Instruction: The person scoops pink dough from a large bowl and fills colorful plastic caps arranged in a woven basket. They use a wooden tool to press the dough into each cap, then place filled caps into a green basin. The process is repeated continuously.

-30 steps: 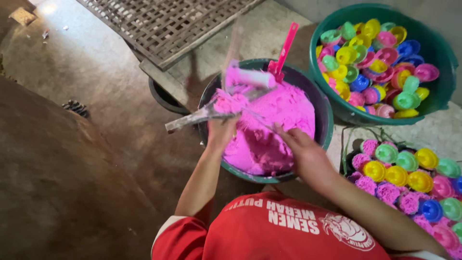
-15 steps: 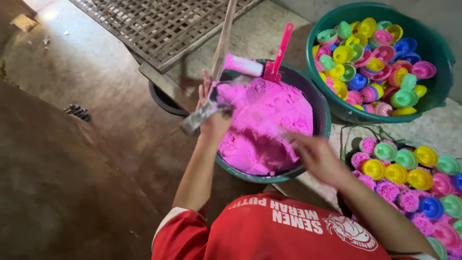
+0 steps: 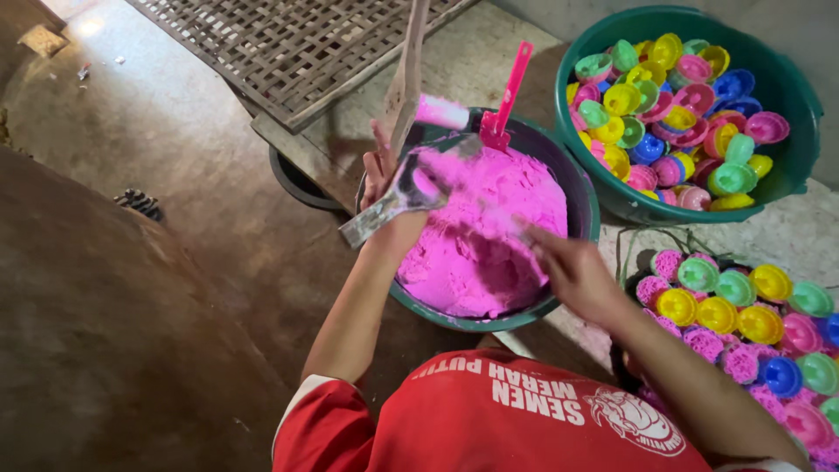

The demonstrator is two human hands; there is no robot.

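The left hand [image 3: 384, 188] grasps a flat grey metal scraper [image 3: 398, 197] at the rim of the green round plastic basin [image 3: 584, 210]. The right hand [image 3: 568, 267], fingers loosely curled, touches the pink crumbly dough [image 3: 481, 236] inside it.

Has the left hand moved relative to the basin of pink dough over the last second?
Yes. The left hand went from over the dough toward the far-left rim of the basin, lifting its flat tool upward.

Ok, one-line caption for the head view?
Left hand holds a metal tool over a basin of pink powder; right hand reaches in.
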